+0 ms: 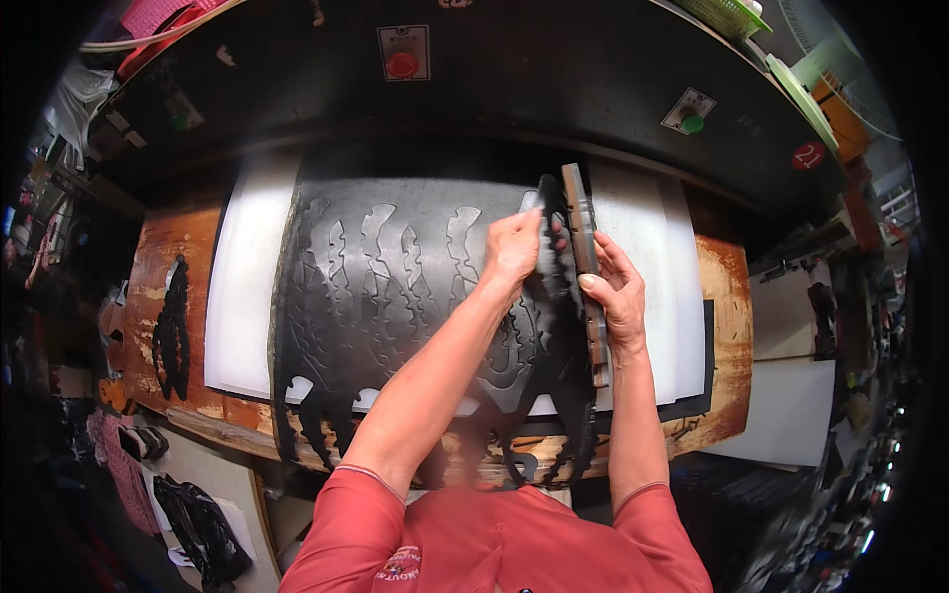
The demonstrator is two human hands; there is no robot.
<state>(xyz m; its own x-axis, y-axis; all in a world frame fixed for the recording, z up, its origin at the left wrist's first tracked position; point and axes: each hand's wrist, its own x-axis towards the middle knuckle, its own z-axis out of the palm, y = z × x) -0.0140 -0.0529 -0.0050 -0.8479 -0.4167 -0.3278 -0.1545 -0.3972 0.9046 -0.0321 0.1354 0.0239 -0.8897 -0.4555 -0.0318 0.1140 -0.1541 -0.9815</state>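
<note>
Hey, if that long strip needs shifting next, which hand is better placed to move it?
Probably the right hand: its thumb and fingers grip the long strip. The left hand seems occupied, apparently holding the dark jagged piece beside it.

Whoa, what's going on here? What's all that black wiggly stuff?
A person in a red shirt is working with both hands. The right hand holds a long, narrow bar on edge, and the left hand seems to grip a dark jagged piece beside it. Below is a big black sheet with wavy, toothed shapes marked in it. It lies over white boards on a worn wooden table.
</note>
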